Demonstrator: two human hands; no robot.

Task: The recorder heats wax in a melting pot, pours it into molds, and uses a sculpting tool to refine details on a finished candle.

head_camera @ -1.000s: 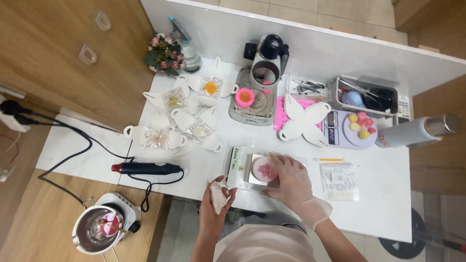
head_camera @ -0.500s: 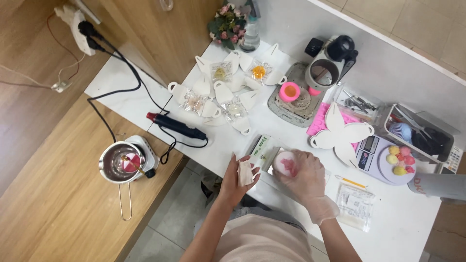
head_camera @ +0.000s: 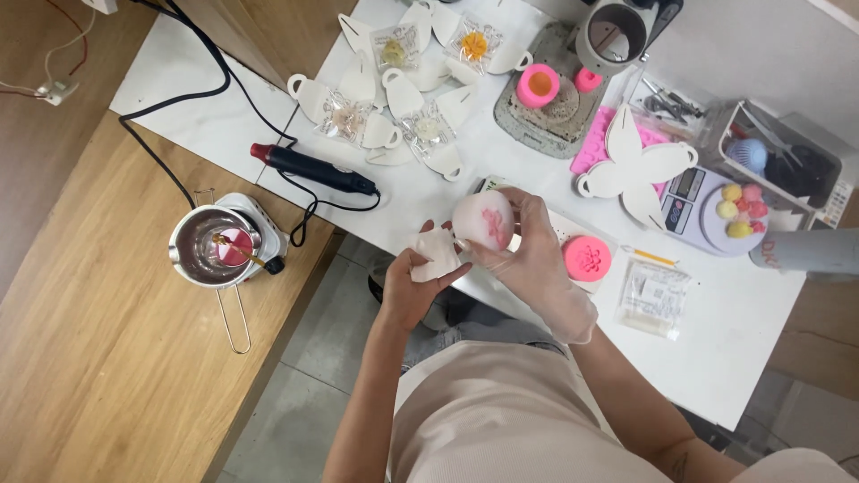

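My right hand (head_camera: 528, 255), in a thin clear glove, holds a round white mould (head_camera: 483, 220) with a pink flower shape on its face, lifted off the white table (head_camera: 734, 340). Just to its left, my left hand (head_camera: 413, 284) grips a crumpled white tissue (head_camera: 436, 253) that touches the mould's edge. A pink flower-patterned disc (head_camera: 588, 258) lies on a small flat scale (head_camera: 573, 234) to the right of my right hand.
A black heat gun (head_camera: 313, 169) with its cable lies left. A metal pot (head_camera: 208, 247) sits on a small hotplate on the wooden bench. White cup-shaped cards with wrapped pieces (head_camera: 394, 125), a pink silicone cup (head_camera: 538, 87), a kitchen scale with coloured balls (head_camera: 729, 213) and a plastic packet (head_camera: 651, 298) fill the table.
My right hand has lifted the round mould off the scale, uncovering the pink disc. My left hand has brought the tissue against it. The view has swung left and downward.
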